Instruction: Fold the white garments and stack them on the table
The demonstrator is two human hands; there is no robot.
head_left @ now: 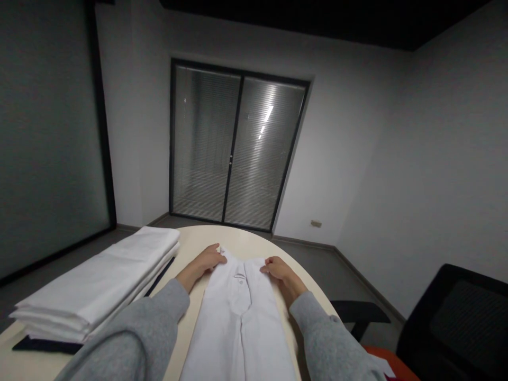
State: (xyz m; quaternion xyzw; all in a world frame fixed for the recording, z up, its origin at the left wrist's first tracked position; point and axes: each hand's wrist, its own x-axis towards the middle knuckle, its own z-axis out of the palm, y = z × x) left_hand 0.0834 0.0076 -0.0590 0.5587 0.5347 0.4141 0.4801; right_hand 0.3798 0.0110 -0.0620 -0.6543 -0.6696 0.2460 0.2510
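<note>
A white garment (260, 323), folded lengthwise into a long strip, lies on the pale round table (222, 233) in front of me. A collar-like opening with a small button shows near its far end. My left hand (208, 258) pinches the garment's far left corner between thumb and fingers. At the far right corner, my right hand (280, 271) pinches the cloth in the same way. The near end of the garment runs out of the bottom of the view.
On the table's left side sits a stack of folded white cloth (99, 280) with a dark piece (51, 345) under it. A black office chair (464, 312) with an orange seat stands at the right. Beyond the table is a glass door (234, 148) with blinds.
</note>
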